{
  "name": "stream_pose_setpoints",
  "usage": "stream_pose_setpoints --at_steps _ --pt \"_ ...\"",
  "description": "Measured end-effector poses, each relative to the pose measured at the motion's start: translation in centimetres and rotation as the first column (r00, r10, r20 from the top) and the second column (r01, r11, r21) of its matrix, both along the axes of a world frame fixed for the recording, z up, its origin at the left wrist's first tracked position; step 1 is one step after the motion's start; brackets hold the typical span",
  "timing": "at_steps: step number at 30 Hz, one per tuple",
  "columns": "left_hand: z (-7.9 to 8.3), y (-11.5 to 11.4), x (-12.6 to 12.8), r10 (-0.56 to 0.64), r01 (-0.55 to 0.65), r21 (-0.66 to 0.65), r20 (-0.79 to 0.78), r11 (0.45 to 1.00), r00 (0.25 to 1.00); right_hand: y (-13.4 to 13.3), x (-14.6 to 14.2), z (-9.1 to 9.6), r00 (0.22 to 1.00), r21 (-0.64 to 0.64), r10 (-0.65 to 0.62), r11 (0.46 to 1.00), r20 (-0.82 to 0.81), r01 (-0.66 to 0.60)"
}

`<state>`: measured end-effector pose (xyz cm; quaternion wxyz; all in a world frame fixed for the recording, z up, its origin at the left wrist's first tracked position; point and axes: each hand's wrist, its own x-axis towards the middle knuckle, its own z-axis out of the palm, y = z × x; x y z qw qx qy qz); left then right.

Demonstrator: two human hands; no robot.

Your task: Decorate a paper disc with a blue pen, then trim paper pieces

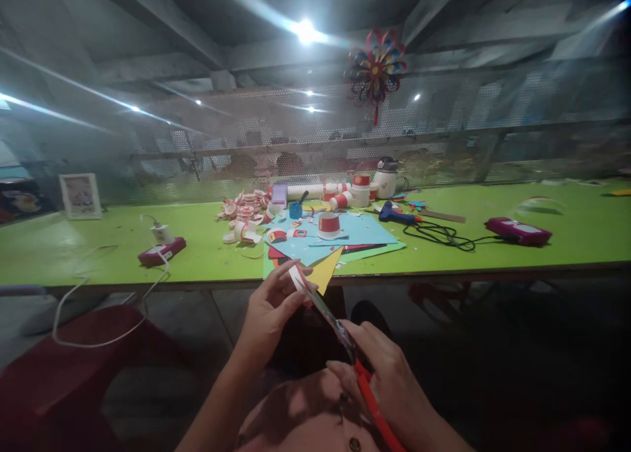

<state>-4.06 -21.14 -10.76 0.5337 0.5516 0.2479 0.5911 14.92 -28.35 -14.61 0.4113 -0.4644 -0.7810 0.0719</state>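
Observation:
Between the thumb and fingers of my left hand (273, 307) is a small red-and-white paper piece (298, 278), which looks like part of a cut paper cup. My right hand (377, 363) is closed around scissors (365, 393) with red handles. Their metal blades point up and left and meet the paper piece near my left fingertips. Both hands are in front of the table edge, above my lap. Beyond them a cut-down red-and-white paper cup (329, 226) stands on blue paper (359, 230), with cut cup pieces (276, 235) beside it.
A pile of cut cup scraps (245, 207) lies at the back left. A blue glue gun (392, 212) with a black cord lies right of the papers, near a purple power strip (518, 231). Another power strip (162, 251) is at left. A red stool (73, 373) stands below.

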Motion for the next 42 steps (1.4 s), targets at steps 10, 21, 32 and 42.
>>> stream_pose_setpoints --at_steps 10,21,32,42 --pt "-0.3 0.4 1.0 0.017 -0.017 -0.021 -0.024 1.000 1.000 -0.2 0.6 -0.9 0.999 -0.074 -0.014 0.997 -0.046 0.010" --pt "1.0 -0.7 0.9 0.056 -0.056 0.000 -0.069 0.998 0.996 0.2 0.8 -2.1 0.996 0.120 -0.010 0.993 -0.090 0.021" --pt "1.7 -2.5 1.1 0.044 -0.041 0.026 -0.098 0.999 0.994 0.2 1.0 -3.7 0.993 0.228 0.045 0.973 -0.112 -0.019" --pt "1.8 -2.1 1.3 -0.012 0.011 -0.020 -0.026 1.000 1.000 0.0 0.7 -4.3 0.945 -0.006 0.010 1.000 -0.326 -0.012"
